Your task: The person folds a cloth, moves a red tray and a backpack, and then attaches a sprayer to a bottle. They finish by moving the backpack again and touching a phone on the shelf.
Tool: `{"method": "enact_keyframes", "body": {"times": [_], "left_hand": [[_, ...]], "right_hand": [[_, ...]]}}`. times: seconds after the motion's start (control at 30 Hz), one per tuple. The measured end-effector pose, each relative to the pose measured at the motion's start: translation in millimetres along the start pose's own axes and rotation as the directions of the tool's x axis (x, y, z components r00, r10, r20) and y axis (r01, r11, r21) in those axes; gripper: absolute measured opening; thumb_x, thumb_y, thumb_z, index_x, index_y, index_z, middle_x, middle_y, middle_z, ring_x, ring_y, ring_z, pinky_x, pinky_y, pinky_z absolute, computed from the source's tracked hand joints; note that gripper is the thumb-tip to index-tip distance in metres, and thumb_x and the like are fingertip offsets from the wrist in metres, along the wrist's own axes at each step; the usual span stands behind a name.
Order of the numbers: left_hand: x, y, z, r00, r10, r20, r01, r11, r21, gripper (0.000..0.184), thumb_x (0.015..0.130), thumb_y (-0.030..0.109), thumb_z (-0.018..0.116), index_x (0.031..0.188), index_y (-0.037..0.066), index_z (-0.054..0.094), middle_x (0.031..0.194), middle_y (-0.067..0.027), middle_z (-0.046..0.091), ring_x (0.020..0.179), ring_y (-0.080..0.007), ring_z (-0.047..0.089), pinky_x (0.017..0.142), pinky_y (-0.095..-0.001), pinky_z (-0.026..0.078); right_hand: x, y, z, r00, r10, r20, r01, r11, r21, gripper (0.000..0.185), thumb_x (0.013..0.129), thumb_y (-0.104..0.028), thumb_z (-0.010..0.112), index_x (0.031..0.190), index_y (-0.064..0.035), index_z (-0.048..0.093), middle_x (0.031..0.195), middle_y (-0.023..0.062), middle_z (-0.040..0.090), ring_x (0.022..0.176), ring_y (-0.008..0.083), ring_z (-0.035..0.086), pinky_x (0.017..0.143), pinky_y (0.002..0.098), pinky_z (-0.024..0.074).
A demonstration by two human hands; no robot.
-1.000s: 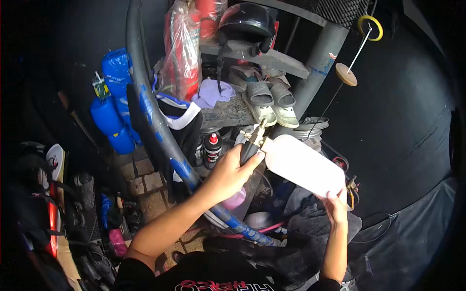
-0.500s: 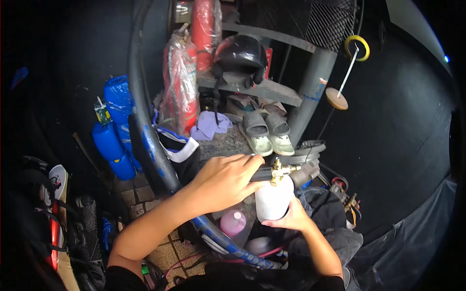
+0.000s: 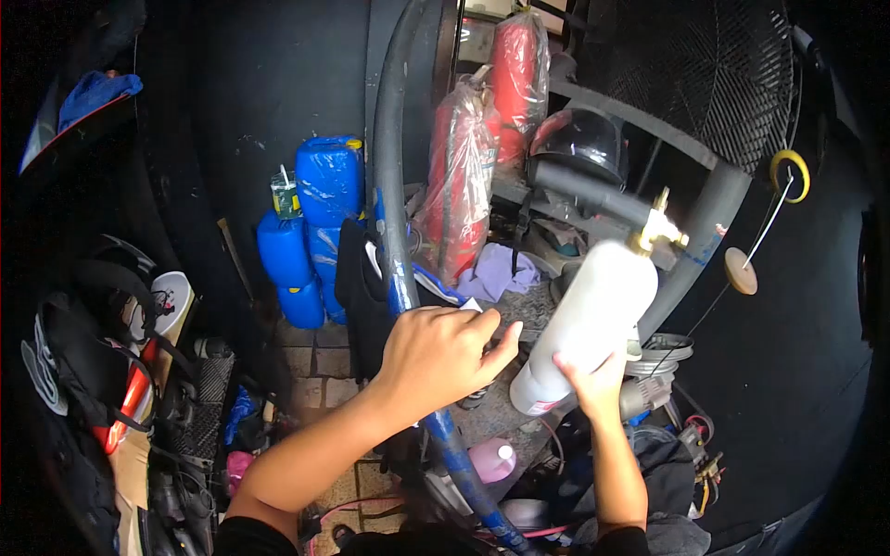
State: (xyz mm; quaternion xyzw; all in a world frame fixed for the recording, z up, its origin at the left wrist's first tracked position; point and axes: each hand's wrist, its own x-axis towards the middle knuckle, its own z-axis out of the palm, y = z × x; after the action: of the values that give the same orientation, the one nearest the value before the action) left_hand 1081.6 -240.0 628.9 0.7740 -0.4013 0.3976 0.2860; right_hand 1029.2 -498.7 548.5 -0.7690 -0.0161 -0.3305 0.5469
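Observation:
A foam cannon with a white bottle (image 3: 593, 306), a brass fitting (image 3: 660, 228) and a black barrel (image 3: 593, 193) is held in my right hand (image 3: 598, 380). My fingers are on the lower right of the bottle, which tilts with its top to the upper right. The barrel points left and is blurred. My left hand (image 3: 440, 352) is apart from the bottle, to its left. Its fingers are loosely bent, with the thumb held away from them and nothing visible in its grasp. Behind it runs a dark curved tube (image 3: 397, 250) with worn blue patches.
Red fire extinguishers (image 3: 454, 176) in clear plastic stand behind, beside a black helmet (image 3: 579, 144) and a lilac cloth (image 3: 501, 271). Blue jerrycans (image 3: 329, 181) are stacked at the left. A pink bottle (image 3: 491, 459) sits below my hands. Bags (image 3: 111, 306) lie far left.
My left hand has let go of the foam cannon's black barrel. My right hand has raised and tilted the bottle. The view has turned left, so the surroundings sit further right.

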Motion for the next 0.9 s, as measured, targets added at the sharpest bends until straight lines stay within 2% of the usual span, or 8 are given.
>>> {"method": "enact_keyframes", "body": {"times": [0.1, 0.17, 0.27, 0.37, 0.4, 0.53, 0.77, 0.9], "left_hand": [[3.5, 2.6, -0.2, 1.000, -0.005, 0.025, 0.004, 0.999, 0.032, 0.036, 0.091, 0.031, 0.072, 0.066, 0.009, 0.060, 0.055, -0.0081, 0.060, 0.050, -0.0265, 0.064, 0.048, -0.0380, 0.051], [5.6, 6.0, 1.2, 0.999, -0.028, 0.043, 0.026, 0.999, 0.043, 0.034, 0.086, 0.023, 0.078, 0.062, 0.010, 0.058, 0.051, -0.0037, 0.057, 0.044, -0.0244, 0.058, 0.045, -0.0369, 0.043], [7.0, 5.8, 4.1, 0.998, -0.024, 0.054, 0.021, 0.998, 0.057, 0.034, 0.085, 0.022, 0.079, 0.061, 0.011, 0.058, 0.049, -0.0024, 0.054, 0.041, -0.0228, 0.055, 0.043, -0.0348, 0.040], [8.6, 8.1, 5.9, 0.998, -0.040, 0.051, 0.036, 0.996, 0.076, 0.034, 0.084, 0.022, 0.080, 0.060, 0.011, 0.057, 0.049, -0.0016, 0.053, 0.040, -0.0214, 0.054, 0.042, -0.0335, 0.039], [7.8, 6.3, 5.8, 0.998, -0.038, 0.053, 0.034, 0.996, 0.079, 0.034, 0.083, 0.022, 0.080, 0.061, 0.011, 0.057, 0.048, -0.0014, 0.053, 0.039, -0.0211, 0.053, 0.042, -0.0333, 0.039], [7.4, 2.7, 4.6, 0.998, -0.036, 0.055, 0.033, 0.997, 0.063, 0.033, 0.084, 0.021, 0.080, 0.062, 0.011, 0.058, 0.048, -0.0012, 0.052, 0.039, -0.0199, 0.053, 0.042, -0.0324, 0.039], [8.2, -1.2, 5.8, 0.999, -0.019, 0.027, 0.018, 0.999, 0.028, 0.032, 0.085, 0.020, 0.079, 0.063, 0.011, 0.057, 0.050, -0.0026, 0.052, 0.042, -0.0212, 0.055, 0.044, -0.0329, 0.042], [6.6, -0.7, 6.6, 0.999, -0.033, 0.032, 0.032, 0.999, 0.031, 0.032, 0.086, 0.021, 0.079, 0.064, 0.011, 0.057, 0.051, -0.0025, 0.052, 0.042, -0.0213, 0.055, 0.044, -0.0328, 0.042]], "right_hand": [[28.1, -17.1, 38.4, 0.996, -0.091, -0.013, 0.092, 0.990, 0.108, 0.087, 0.067, -0.020, 0.095, 0.136, 0.0012, 0.047, 0.125, 0.0153, 0.062, 0.114, 0.0261, 0.062, 0.098, 0.0409, 0.0524], [37.6, -7.8, 57.7, 0.975, -0.223, -0.016, 0.223, 0.966, 0.127, 0.087, 0.068, -0.023, 0.095, 0.137, 0.0006, 0.047, 0.122, 0.0159, 0.064, 0.113, 0.0247, 0.063, 0.098, 0.0411, 0.0524], [45.2, 22.6, 82.6, 0.974, -0.223, 0.026, 0.220, 0.971, 0.091, 0.088, 0.068, -0.027, 0.093, 0.138, 0.0013, 0.048, 0.114, 0.0197, 0.070, 0.105, 0.0289, 0.070, 0.095, 0.0423, 0.0541], [61.7, 21.3, 100.9, 0.989, -0.137, 0.048, 0.137, 0.991, -0.004, 0.089, 0.069, -0.031, 0.092, 0.139, 0.0011, 0.047, 0.118, 0.0204, 0.068, 0.109, 0.0309, 0.068, 0.096, 0.0423, 0.0532], [73.2, 34.2, 109.4, 0.978, -0.202, 0.051, 0.204, 0.979, -0.017, 0.092, 0.068, -0.032, 0.093, 0.143, -0.0045, 0.047, 0.122, 0.0187, 0.069, 0.114, 0.0300, 0.068, 0.098, 0.0417, 0.0526], [122.3, 36.3, 141.7, 0.968, -0.237, 0.080, 0.247, 0.959, -0.136, 0.096, 0.070, -0.039, 0.091, 0.145, -0.0018, 0.044, 0.119, 0.0245, 0.069, 0.114, 0.0377, 0.068, 0.097, 0.0434, 0.0531], [156.9, 79.0, 172.7, 0.843, -0.429, 0.326, 0.490, 0.862, -0.132, 0.101, 0.067, -0.031, 0.092, 0.148, -0.0015, 0.041, 0.133, 0.0283, 0.060, 0.126, 0.0427, 0.059, 0.106, 0.0462, 0.0474], [136.0, 106.6, 186.9, 0.841, -0.489, 0.233, 0.534, 0.819, -0.208, 0.098, 0.072, -0.026, 0.091, 0.149, 0.0030, 0.038, 0.128, 0.0284, 0.059, 0.119, 0.0438, 0.059, 0.103, 0.0488, 0.0464]]}}
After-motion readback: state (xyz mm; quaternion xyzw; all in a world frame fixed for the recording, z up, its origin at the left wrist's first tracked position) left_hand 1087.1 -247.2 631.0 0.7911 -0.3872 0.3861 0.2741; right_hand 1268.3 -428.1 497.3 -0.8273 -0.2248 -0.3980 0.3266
